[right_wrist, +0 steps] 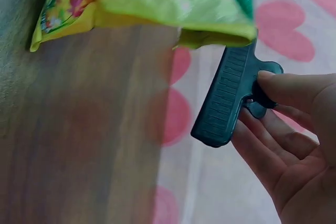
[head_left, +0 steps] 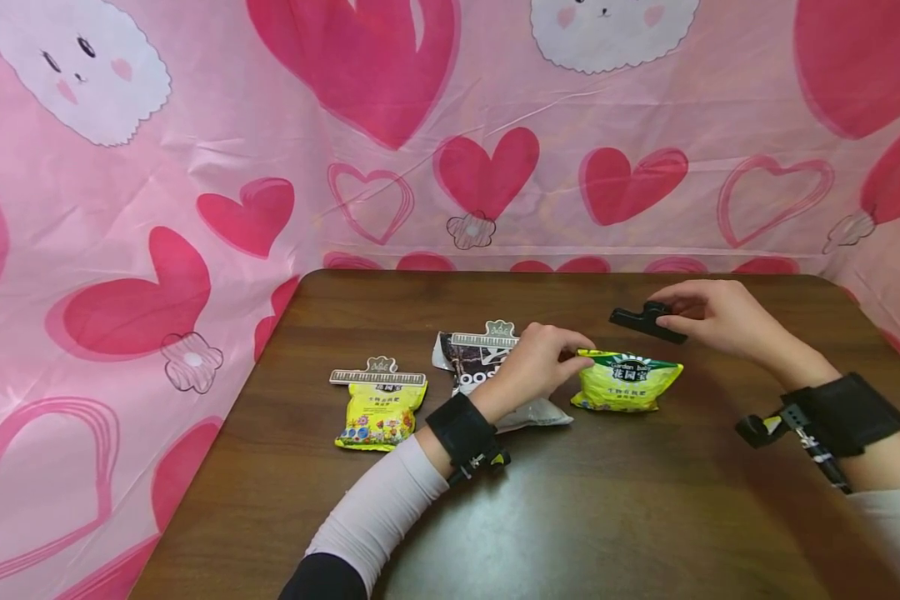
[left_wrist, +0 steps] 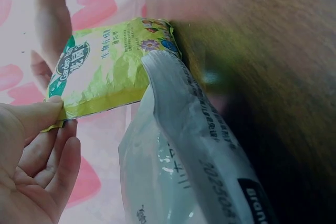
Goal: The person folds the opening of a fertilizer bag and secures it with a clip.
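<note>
A yellow-green packet (head_left: 626,383) (left_wrist: 100,72) (right_wrist: 173,3) lies on the dark wooden table (head_left: 570,517). My left hand (head_left: 536,367) (left_wrist: 37,150) pinches the packet's top left corner between thumb and fingers. My right hand (head_left: 712,317) (right_wrist: 294,140) holds a black bag clip (head_left: 647,322) (right_wrist: 231,98) by its handles, just above and behind the packet's top edge. A white and black bag (head_left: 487,375) (left_wrist: 184,150) with a beige clip (head_left: 487,337) lies under my left wrist.
A second yellow packet (head_left: 381,412) closed with a beige clip (head_left: 377,375) lies at the left of the table. A pink cloth with hearts (head_left: 420,125) hangs behind and to the left. The table's front (head_left: 607,533) is bare wood.
</note>
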